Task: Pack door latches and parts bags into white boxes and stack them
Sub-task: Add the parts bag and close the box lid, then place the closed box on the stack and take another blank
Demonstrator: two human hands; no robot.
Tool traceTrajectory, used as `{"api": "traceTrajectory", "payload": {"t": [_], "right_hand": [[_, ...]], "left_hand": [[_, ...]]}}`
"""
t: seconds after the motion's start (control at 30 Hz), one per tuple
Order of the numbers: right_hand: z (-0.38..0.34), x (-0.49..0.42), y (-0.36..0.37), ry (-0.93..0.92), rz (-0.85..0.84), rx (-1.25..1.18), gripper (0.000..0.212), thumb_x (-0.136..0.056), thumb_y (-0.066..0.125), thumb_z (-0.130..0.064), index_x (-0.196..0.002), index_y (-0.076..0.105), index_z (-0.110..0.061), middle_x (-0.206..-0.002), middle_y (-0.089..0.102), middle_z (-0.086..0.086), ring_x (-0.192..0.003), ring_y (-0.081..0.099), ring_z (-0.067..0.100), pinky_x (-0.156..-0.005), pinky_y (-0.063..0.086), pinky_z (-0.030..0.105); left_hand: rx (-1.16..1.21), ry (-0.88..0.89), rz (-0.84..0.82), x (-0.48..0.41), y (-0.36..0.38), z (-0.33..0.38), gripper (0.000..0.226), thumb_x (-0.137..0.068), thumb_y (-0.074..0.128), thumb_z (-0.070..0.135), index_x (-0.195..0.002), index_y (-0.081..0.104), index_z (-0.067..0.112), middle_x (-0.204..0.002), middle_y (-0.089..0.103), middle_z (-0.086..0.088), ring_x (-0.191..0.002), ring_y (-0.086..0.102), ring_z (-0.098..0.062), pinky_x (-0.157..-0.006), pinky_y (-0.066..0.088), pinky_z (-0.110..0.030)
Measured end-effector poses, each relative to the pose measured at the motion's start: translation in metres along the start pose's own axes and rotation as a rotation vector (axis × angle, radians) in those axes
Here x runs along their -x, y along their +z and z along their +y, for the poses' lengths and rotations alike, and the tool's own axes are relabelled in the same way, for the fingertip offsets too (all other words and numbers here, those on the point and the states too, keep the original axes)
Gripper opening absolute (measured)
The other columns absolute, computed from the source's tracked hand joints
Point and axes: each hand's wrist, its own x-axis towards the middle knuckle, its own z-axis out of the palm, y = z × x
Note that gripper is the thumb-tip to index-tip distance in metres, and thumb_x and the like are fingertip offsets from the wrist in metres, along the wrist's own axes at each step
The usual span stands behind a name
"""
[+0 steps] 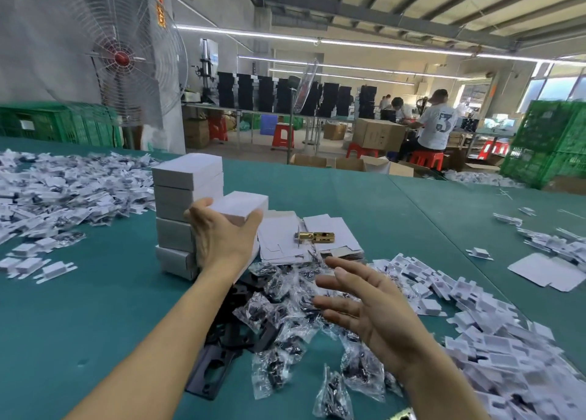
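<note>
at the near edge of the green bench (95, 308) the right hand (364, 305) hovers with fingers spread above a heap of clear parts bags (279, 324), holding nothing. just beyond, the left hand (222, 235) grips a closed white box (241, 205) between thumb and fingers, just beside a stack of white boxes (184, 210) near the bench's middle. right of them a gold door latch (315, 237) lies on flat box blanks (282, 239), with white inserts (63, 191) heaped toward the left edge.
</note>
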Motion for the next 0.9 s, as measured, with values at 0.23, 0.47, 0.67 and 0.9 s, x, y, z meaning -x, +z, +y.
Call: {"api": "traceTrajectory", "payload": {"t": [0.23, 0.47, 0.67, 0.9], "right_hand": [[0.002, -0.001, -0.003, -0.003, -0.025, 0.021, 0.048, -0.072, 0.073, -0.031, -0.118, 0.068, -0.017, -0.105, 0.075, 0.013, -0.085, 0.072, 0.028, -0.072, 0.059, 0.032], [0.006, -0.002, -0.001, 0.040, 0.020, 0.067, 0.032, -0.084, 0.068, -0.022, -0.115, 0.068, -0.015, -0.099, 0.076, 0.012, -0.081, 0.071, 0.026, -0.067, 0.057, 0.030], [0.005, -0.001, -0.001, 0.048, 0.061, 0.111, 0.021, -0.093, 0.063, -0.017, -0.113, 0.070, -0.017, -0.097, 0.076, 0.011, -0.079, 0.072, 0.024, -0.067, 0.056, 0.030], [0.004, 0.001, 0.001, 0.054, 0.098, 0.266, 0.014, -0.097, 0.061, -0.016, -0.107, 0.071, -0.019, -0.089, 0.075, 0.007, -0.071, 0.069, 0.019, -0.058, 0.052, 0.026]], "left_hand": [[-0.265, 0.056, -0.046, 0.003, -0.013, -0.006, 0.083, -0.074, 0.068, 0.071, -0.128, 0.019, 0.030, -0.129, 0.023, 0.000, -0.117, 0.051, -0.040, -0.076, 0.035, -0.045], [-0.234, 0.435, 0.069, 0.025, -0.030, -0.023, 0.041, -0.085, 0.070, 0.040, -0.117, 0.050, 0.024, -0.122, 0.033, -0.005, -0.085, 0.057, -0.028, -0.055, 0.046, -0.036], [-0.232, 0.385, 0.051, 0.014, -0.015, -0.019, 0.034, -0.088, 0.075, 0.030, -0.115, 0.062, 0.016, -0.116, 0.046, -0.007, -0.084, 0.064, -0.034, -0.064, 0.045, -0.038], [-0.161, 0.784, -0.020, 0.051, -0.002, -0.024, 0.011, -0.085, 0.071, 0.017, -0.094, 0.066, 0.011, -0.089, 0.060, -0.005, -0.066, 0.055, -0.013, -0.045, 0.044, -0.023]]}}
